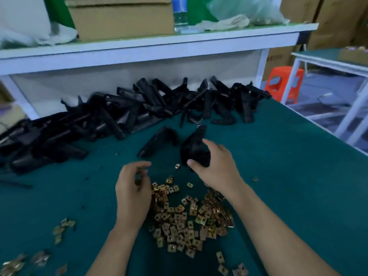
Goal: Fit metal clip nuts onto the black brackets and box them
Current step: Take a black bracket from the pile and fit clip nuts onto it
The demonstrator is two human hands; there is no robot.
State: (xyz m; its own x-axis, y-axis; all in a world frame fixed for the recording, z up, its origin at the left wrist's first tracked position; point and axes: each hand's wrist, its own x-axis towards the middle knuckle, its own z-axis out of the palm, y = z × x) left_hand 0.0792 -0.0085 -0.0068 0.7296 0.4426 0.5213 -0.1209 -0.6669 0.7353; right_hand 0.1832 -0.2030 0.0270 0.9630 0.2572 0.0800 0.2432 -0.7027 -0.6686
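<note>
**First:** Your right hand [217, 166] is gripping one black bracket [196, 148]. Your thumb is hooking under its broad near end and your fingers are wrapping over the top. I cannot tell whether it is resting on the counter [278, 176] or hanging just above it.

**Second:** Your left hand [133, 188] is curling in narrow, and its fingertips are pinching what looks like a single clip nut [138, 181]. The nut is half hidden, so I am only judging that.

**First:** Watch the lie of the bracket. Its long axis is running away from you, with the slim end pointing toward the heap of brackets [119, 114] at the back. The broad end is facing you, up and to the right of your left hand.

**Second:** So your left hand is sitting nearer the pile of clip nuts [189, 220], and the nut is probably heading across to the right, toward that bracket. You are likely needing to turn an edge of the bracket toward it.

**First:** Another loose bracket [157, 141] is lying just beside the held one, between your hands and the heap.

**Second:** I am seeing only one cardboard box [121, 18], up on the shelf [139, 44]. I cannot say whether that is your packing box.
</note>
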